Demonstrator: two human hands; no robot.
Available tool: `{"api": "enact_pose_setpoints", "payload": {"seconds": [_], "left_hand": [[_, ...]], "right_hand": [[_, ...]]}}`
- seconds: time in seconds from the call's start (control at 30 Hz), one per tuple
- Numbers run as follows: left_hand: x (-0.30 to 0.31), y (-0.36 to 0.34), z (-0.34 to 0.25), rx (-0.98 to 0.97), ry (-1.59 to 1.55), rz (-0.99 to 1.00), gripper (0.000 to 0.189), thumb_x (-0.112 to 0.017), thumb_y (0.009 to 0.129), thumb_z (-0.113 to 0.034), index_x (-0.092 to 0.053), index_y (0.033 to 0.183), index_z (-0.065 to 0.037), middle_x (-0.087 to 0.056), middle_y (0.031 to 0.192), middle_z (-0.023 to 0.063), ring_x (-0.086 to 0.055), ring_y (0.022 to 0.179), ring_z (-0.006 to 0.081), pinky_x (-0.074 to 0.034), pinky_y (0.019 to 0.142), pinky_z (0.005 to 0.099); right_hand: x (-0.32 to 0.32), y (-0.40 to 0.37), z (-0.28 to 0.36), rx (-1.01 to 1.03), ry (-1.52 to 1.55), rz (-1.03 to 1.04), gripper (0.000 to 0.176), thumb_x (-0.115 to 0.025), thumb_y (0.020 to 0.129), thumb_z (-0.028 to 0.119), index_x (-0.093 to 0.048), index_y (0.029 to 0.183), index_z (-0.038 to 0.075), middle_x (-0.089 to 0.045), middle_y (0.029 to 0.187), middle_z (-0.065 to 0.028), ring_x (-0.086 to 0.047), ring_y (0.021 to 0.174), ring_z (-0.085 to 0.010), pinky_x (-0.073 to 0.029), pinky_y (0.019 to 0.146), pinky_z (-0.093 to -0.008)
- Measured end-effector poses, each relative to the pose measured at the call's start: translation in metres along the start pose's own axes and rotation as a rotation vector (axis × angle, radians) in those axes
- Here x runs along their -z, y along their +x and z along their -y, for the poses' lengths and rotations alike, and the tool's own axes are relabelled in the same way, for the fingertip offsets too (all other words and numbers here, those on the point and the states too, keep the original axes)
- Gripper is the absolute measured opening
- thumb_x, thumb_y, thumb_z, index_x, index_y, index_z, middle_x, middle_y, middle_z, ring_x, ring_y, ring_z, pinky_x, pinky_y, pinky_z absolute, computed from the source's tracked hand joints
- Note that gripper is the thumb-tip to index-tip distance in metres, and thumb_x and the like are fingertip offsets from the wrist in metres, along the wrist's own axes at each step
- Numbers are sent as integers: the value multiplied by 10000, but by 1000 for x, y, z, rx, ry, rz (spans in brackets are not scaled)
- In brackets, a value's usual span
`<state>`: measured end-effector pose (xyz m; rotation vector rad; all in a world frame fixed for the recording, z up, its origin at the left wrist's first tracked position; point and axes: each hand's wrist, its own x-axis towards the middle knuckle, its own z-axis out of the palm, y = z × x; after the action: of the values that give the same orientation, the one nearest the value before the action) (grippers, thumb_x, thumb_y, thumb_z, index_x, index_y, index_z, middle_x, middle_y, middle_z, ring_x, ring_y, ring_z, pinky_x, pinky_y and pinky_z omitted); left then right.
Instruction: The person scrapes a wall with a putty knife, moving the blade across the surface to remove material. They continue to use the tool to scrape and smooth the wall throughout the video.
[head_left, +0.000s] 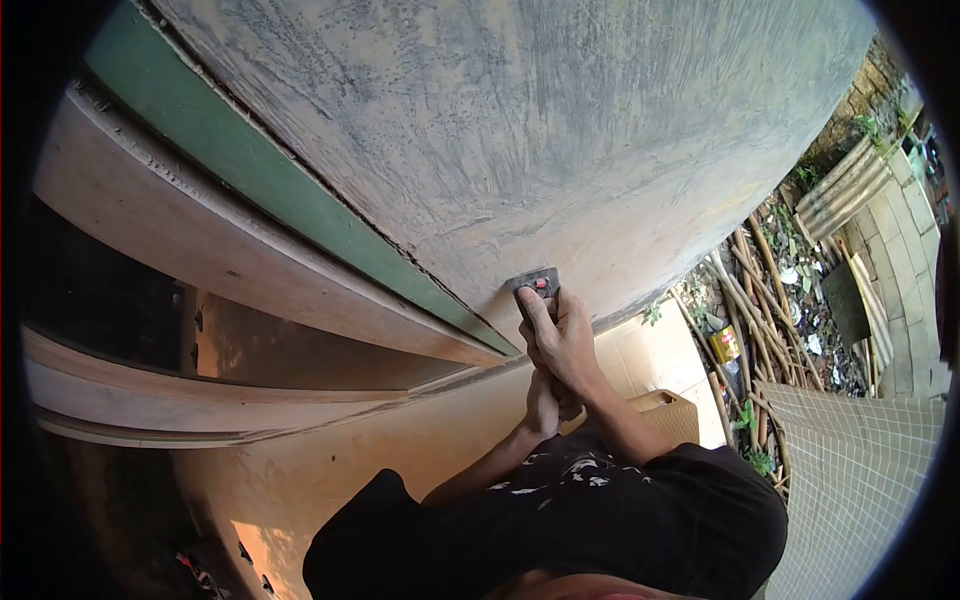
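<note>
A dark, flat-headed scraper (538,284) with a small red mark rests against the grey, patchy wall (470,130), low down near the green frame strip. My right hand (566,335) is closed round it, with the thumb laid along its upper part. Just below, my left hand (543,405) is closed too, its fingers curled in line with the tool. The handle is mostly hidden by both hands. Streaks and pale worn patches cover the wall's surface around the scraper.
To the left runs a green strip (250,150) beside a pale window or door frame (200,215). A tan plastic stool or basket (672,415) stands below my right arm. Poles (770,300), litter and a yellow container (724,344) lie off to the right, near a mesh sheet (860,470).
</note>
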<state>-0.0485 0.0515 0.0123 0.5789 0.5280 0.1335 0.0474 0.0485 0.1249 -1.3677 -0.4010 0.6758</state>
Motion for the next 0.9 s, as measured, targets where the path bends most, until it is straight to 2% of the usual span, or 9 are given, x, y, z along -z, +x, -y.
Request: {"api": "enact_pose_setpoints", "payload": {"seconds": [0.03, 0.33, 0.43, 0.53, 0.6, 0.63, 0.7, 0.8, 0.9], "left_hand": [[-1, -3, -2, 31, -4, 64, 563, -256, 858, -691, -431, 648, -199, -261, 444, -75, -265, 346, 77, -167, 327, 221], [-16, -8, -3, 140, -44, -98, 571, -299, 842, -697, -287, 512, -231, -217, 443, -76, -221, 341, 87, -168, 327, 211], [-23, -10, 1, 103, -141, -162, 496, -308, 903, -588, -318, 587, -206, -223, 462, -81, -183, 333, 69, -129, 322, 221], [-20, 3, 4, -23, -85, 6, 510, -292, 904, -598, -336, 590, -198, -243, 462, -85, -197, 326, 64, -131, 316, 221], [-23, 12, 6, -224, 122, -130, 514, -272, 908, -601, -366, 608, -194, -257, 453, -85, -220, 317, 62, -144, 310, 222], [-18, 11, 8, -227, 121, -137, 514, -272, 908, -601, -366, 608, -194, -257, 453, -85, -220, 317, 62, -144, 310, 222], [-4, 8, 7, -85, 106, -46, 597, -256, 828, -723, -515, 724, -196, -306, 457, -79, -288, 345, 76, -211, 331, 216], [0, 7, 6, -49, 11, 120, 606, -252, 836, -715, -535, 787, -181, -329, 465, -76, -297, 344, 75, -214, 328, 217], [-7, 9, 7, -98, 66, -3, 576, -263, 846, -699, -519, 746, -192, -315, 457, -77, -283, 340, 73, -209, 321, 222]], "right_hand": [[0, -1, 3, -23, 25, -3, 299, -551, 908, 255, -495, 729, 23, -433, 451, 17, -389, 382, -46, -281, 347, -230], [4, 1, 12, -21, -3, 41, 286, -542, 916, 234, -495, 749, 6, -432, 460, 26, -373, 378, -43, -273, 342, -234], [8, 1, 8, -5, -31, 49, 295, -542, 914, 229, -490, 735, 0, -439, 463, 19, -381, 380, -44, -277, 341, -237], [9, 6, 6, 56, -46, 87, 309, -545, 911, 228, -491, 716, -7, -448, 459, 8, -394, 381, -50, -290, 344, -239], [6, 4, 0, 137, -83, 6, 326, -552, 904, 242, -502, 708, -14, -458, 447, -12, -409, 380, -61, -306, 351, -244], [7, 3, -1, 134, -81, 13, 326, -552, 904, 242, -502, 708, -14, -458, 447, -12, -409, 380, -61, -306, 351, -244], [8, 4, -2, 105, -97, 35, 332, -553, 901, 255, -519, 720, -21, -464, 437, -28, -428, 384, -74, -323, 364, -251], [11, 7, 1, 131, -66, 76, 323, -555, 898, 259, -530, 730, -17, -470, 438, -33, -445, 386, -84, -332, 367, -262], [11, 4, -3, 136, -86, 40, 314, -561, 894, 252, -529, 726, -11, -473, 443, -28, -444, 387, -81, -329, 365, -264]]}}
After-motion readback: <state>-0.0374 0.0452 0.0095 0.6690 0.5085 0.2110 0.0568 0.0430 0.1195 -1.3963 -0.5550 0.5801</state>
